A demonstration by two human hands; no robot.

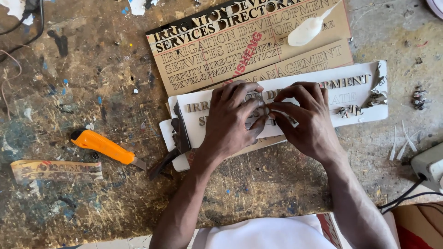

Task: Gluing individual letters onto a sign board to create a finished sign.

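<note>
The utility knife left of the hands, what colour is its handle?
Orange, on the utility knife, seen in the head view.

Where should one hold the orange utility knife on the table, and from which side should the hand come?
Grip the orange utility knife around the middle of its orange handle, coming from above and from its left end. It lies flat and slanted on the worn table, with the metal blade end pointing lower right towards the white sign board, so that end is best avoided.

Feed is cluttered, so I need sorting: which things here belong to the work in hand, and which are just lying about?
In use: left hand, right hand, white sign board, small cut letters.

Lying about: orange knife, tan boards, white bottle, tape strip, grey box.
</note>
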